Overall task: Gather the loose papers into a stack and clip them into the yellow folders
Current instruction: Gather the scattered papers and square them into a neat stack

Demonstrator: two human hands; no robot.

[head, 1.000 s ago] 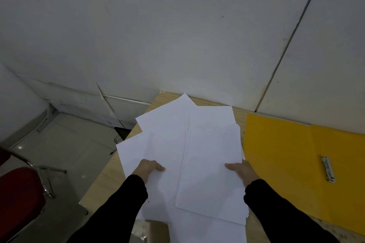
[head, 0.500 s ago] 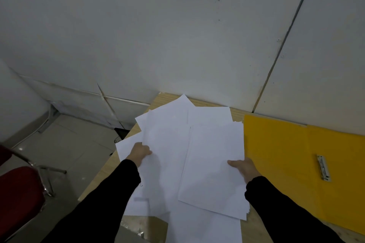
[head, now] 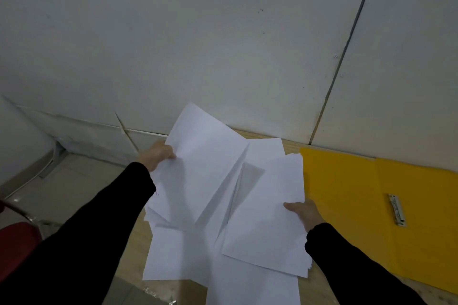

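With the left hand (head: pixel 158 156) pinching a lifted sheaf and the right hand (head: pixel 303 213) gripping the thicker pile, the loose papers (head: pixel 223 193) lie fanned mid-tabletop beside the open yellow folder (head: pixel 347 193) — better to sweep both batches together, then tap the edges square — before reaching for the clip (head: pixel 397 209).

Dim, flat indoor light; soft shadows in papers (head: pixel 223 195) folds; slight motion blur; wide-angle bend at edges.

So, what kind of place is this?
Probably a plain office or workroom: a wooden desk against a bare panel wall, an open yellow folder, and a red chair on the floor.
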